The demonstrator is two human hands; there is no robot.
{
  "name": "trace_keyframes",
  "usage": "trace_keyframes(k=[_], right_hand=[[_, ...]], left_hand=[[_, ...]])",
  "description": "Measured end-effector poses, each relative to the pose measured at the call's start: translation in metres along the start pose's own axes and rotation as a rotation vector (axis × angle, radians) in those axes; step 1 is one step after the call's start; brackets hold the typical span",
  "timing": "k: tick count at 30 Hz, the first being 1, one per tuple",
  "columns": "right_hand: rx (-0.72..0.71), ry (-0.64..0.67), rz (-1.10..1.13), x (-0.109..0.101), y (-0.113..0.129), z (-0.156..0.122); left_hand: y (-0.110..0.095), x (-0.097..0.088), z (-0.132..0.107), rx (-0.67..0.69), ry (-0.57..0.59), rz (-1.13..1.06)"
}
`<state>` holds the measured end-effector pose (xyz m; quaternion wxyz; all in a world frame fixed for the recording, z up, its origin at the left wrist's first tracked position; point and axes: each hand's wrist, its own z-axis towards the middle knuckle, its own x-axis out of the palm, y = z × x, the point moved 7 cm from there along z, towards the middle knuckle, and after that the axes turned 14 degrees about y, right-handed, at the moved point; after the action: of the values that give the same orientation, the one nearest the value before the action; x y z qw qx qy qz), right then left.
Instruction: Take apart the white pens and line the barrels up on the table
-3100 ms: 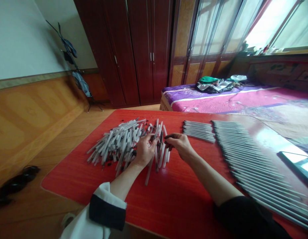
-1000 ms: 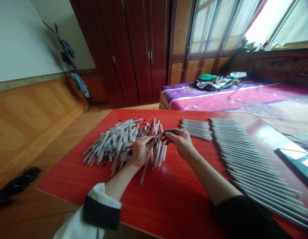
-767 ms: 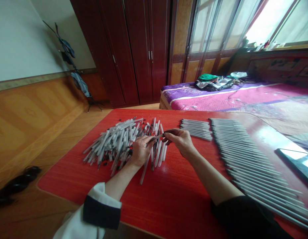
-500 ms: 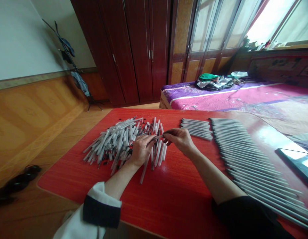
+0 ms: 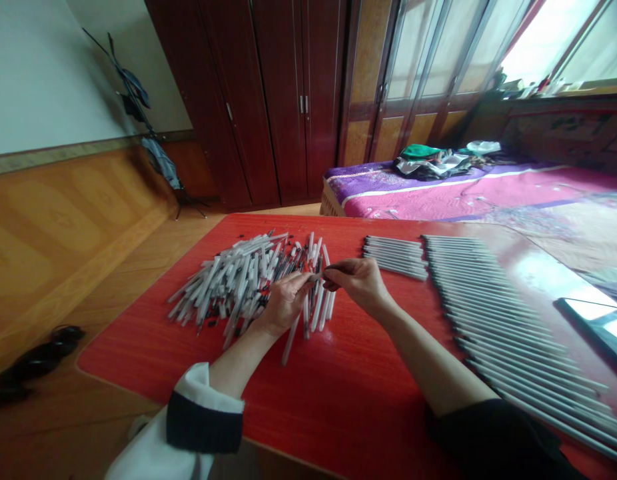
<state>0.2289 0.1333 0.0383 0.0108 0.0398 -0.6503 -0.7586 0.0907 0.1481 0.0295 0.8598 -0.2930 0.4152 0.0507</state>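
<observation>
My left hand [image 5: 283, 303] is closed around a pale, translucent pen barrel [image 5: 316, 277], most of it hidden by the fingers. At the barrel's right end my right hand [image 5: 361, 285] is pinched; a small dark part may sit between its fingertips, too small to make out. Under and left of my hands spreads a loose pile of pen barrels [image 5: 233, 283], mixed with thin dark refills and small black pieces. Several barrels [image 5: 317, 307] lie just beneath my fingertips.
On the red table [image 5: 338, 393], a short row of black-ended pens [image 5: 396, 258] lies beyond my right hand. A long row of pens [image 5: 503, 333] runs down the right side, with a dark flat device [image 5: 588, 327] past it. A bed [image 5: 438, 193] stands behind.
My right fingertips have shifted slightly left, closer to my left hand, and less of the pen barrel shows between them. The pile and rows have not changed.
</observation>
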Motion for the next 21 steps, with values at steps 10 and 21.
trace_keyframes(k=[10,21], right_hand=[[0.004,0.0,-0.044,-0.001,0.004,0.001],[-0.001,-0.123,-0.343,-0.021,-0.013,0.003]], left_hand=[[0.001,-0.001,0.005,-0.086,0.005,-0.046],[0.032,-0.011,0.0,-0.314,-0.171,-0.371]])
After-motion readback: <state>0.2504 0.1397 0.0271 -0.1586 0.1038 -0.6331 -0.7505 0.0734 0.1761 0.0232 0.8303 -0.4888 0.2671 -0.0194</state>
